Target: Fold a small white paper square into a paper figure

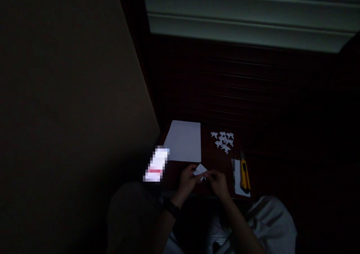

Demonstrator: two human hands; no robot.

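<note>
In a very dark room, my left hand (188, 179) and my right hand (218, 182) meet over a small dark table (213, 160). Both pinch a small folded white paper piece (200, 170) between their fingertips, the left on its left side, the right on its lower right. A dark band sits on my left wrist. The fingers are curled and pressed on the paper.
A white paper sheet (185, 140) lies behind the hands. Several small folded paper figures (223, 140) sit at the back right. A yellow utility knife (244, 173) rests on a white slip at the right. A lit phone screen (156, 164) glows at the left edge.
</note>
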